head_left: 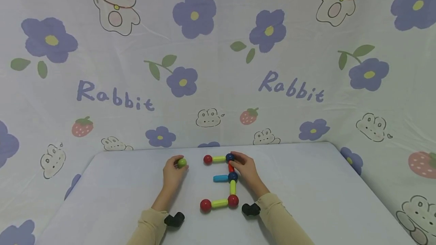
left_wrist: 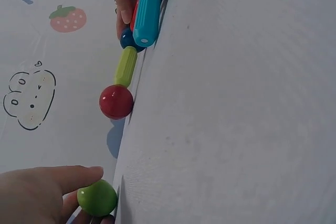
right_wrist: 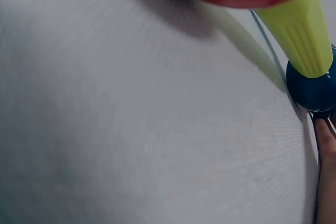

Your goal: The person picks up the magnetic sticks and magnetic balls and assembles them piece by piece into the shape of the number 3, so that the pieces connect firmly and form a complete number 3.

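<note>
My left hand (head_left: pixel 173 175) holds a green ball (head_left: pixel 182 162) between thumb and fingers, close over the table in the left wrist view. To its right lies a figure of balls and rods shaped like a 3. My right hand (head_left: pixel 248 171) grips its far dark blue ball (head_left: pixel 229 157), with the thumb by the red rod (head_left: pixel 231 168). From that ball a yellow-green rod (head_left: pixel 219 159) runs left to a red ball (head_left: pixel 207 159). The middle dark blue ball (head_left: pixel 233 177) bears a light blue rod (head_left: pixel 220 178) with a bare left end.
Nearer me, a yellow-green rod (head_left: pixel 233 188) leads to a red corner ball (head_left: pixel 233 200), then another rod (head_left: pixel 219 203) to a red ball (head_left: pixel 206 205). Black wrist devices (head_left: pixel 175 220) sit at both sleeves. A rabbit-print cloth (head_left: pixel 218 56) hangs behind the white table (head_left: pixel 119 184).
</note>
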### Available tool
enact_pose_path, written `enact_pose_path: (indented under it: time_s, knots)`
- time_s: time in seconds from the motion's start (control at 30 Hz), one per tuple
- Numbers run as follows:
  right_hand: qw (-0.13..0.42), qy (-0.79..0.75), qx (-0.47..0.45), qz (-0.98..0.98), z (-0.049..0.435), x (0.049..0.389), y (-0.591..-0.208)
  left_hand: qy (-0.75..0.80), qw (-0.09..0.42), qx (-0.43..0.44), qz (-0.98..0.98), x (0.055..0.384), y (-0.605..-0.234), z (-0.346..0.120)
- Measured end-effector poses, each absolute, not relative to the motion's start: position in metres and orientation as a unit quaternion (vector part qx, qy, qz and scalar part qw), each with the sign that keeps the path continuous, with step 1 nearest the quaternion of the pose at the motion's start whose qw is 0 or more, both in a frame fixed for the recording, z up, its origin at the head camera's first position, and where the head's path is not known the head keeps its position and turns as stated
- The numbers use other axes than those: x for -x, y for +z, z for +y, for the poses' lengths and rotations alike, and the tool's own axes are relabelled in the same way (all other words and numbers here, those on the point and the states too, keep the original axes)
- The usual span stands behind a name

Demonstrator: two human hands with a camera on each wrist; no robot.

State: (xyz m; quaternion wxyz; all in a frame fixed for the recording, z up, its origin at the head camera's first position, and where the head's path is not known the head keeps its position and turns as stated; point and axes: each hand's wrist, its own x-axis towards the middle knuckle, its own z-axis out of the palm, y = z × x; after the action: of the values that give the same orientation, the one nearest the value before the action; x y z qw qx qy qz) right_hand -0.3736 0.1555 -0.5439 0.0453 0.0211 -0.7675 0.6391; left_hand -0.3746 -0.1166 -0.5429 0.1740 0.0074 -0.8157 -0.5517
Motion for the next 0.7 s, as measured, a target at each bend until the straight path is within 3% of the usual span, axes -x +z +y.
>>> enact_pose_path:
  time_s: [0.33, 0.7]
  knots:
    - [0.039, 0.635, -0.046, -0.77, 0.154, 0.354, -0.518, -0.558, 0.161, 0.007, -0.814, 0.369, -0.54, -0.115]
    - [0.038, 0.642, -0.047, -0.764, 0.154, 0.354, -0.519, -0.566, 0.12, 0.017, -0.815, 0.36, -0.536, -0.107]
